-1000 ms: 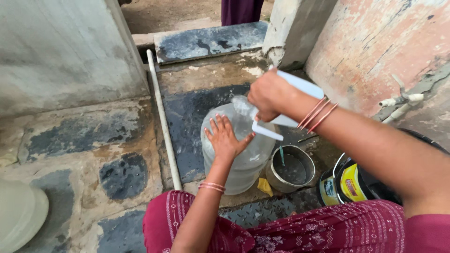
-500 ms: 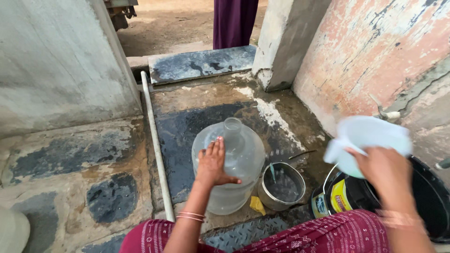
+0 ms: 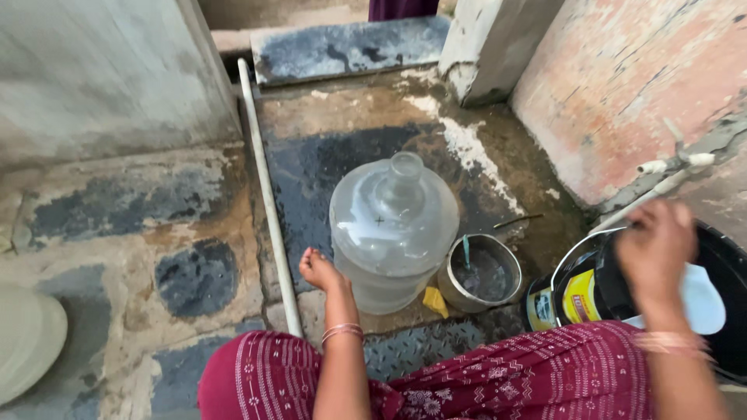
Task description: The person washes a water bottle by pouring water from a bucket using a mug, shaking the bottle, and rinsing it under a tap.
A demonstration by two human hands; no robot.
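Head: left hand (image 3: 319,270) at water jug (image 3: 393,229) base; right hand (image 3: 654,253) over black tub (image 3: 727,327).

My left hand (image 3: 320,271) rests against the lower side of the clear water jug (image 3: 393,229), which stands upright on wet stone, mouth uncapped. My right hand (image 3: 655,253), blurred, holds a pale blue scoop (image 3: 703,299) over the black bucket (image 3: 731,342). A small steel pot (image 3: 480,274) sits just right of the jug. A white pipe (image 3: 268,194) runs along the floor on the left.
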